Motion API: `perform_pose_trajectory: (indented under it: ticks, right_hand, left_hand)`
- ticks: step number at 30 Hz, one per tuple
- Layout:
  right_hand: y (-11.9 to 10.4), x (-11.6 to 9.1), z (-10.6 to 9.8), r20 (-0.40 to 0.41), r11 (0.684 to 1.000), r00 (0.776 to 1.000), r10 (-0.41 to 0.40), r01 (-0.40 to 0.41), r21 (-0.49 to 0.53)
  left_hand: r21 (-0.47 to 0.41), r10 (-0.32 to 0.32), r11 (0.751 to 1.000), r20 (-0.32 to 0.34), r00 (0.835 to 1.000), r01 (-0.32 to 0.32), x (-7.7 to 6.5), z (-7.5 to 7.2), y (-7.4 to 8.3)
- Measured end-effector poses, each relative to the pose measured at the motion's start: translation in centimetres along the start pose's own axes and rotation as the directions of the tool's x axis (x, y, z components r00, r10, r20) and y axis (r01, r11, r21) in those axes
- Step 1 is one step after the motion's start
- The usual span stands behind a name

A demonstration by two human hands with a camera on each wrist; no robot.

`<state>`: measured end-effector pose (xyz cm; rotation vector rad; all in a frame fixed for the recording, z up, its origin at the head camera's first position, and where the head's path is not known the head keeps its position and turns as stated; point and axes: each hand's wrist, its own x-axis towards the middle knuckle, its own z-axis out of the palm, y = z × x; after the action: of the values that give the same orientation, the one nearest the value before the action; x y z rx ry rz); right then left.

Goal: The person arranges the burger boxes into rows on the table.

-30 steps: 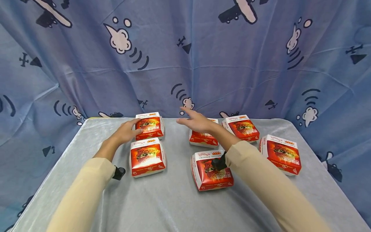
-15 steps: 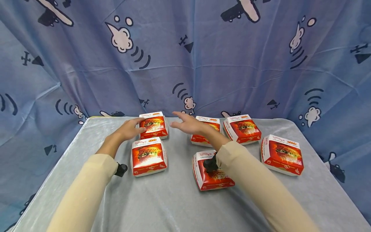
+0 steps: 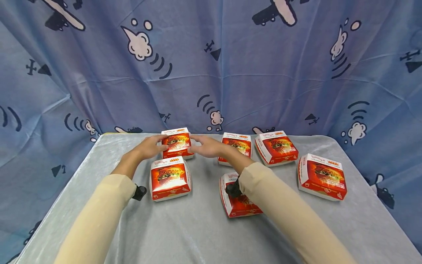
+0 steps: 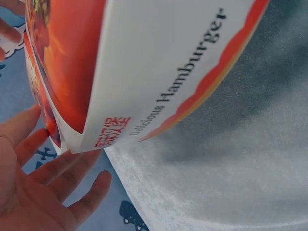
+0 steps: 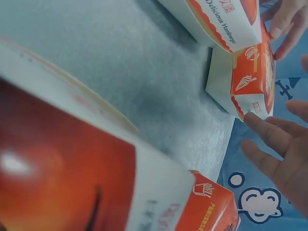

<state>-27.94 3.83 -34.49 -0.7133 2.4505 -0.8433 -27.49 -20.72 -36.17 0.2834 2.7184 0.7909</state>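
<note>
A red and white hamburger box (image 3: 177,142) stands at the back left of the table, between the two hands. My left hand (image 3: 148,147) touches its left side, fingers extended. From the other side, my right hand (image 3: 207,146) reaches its right side with straight fingers; in the right wrist view, the fingertips (image 5: 255,122) are at the box's corner, and contact is hard to tell. Just in front sits a second hamburger box (image 3: 170,178), which fills much of the left wrist view. The right forearm passes over a front-middle hamburger box (image 3: 242,200), hiding part of it.
More hamburger boxes stand at the back middle (image 3: 236,145), the back right (image 3: 277,147) and the far right (image 3: 322,176). Grey cloth covers the table (image 3: 184,234). A blue patterned curtain (image 3: 184,91) hangs behind its back edge.
The back-left box has slid a little to the right with the left hand at its side. My right hand has moved left and down from above the back-middle box to that box's right side.
</note>
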Motion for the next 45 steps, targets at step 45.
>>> perform_pose_trajectory:
  ticks: [45]
  right_hand:
    - [-0.3,-0.4,-0.3,0.07,0.986,0.992,0.105,-0.095,-0.138]
  left_hand:
    - [0.004,0.102,0.995,0.021,0.995,-0.102,0.1,0.1,1.6]
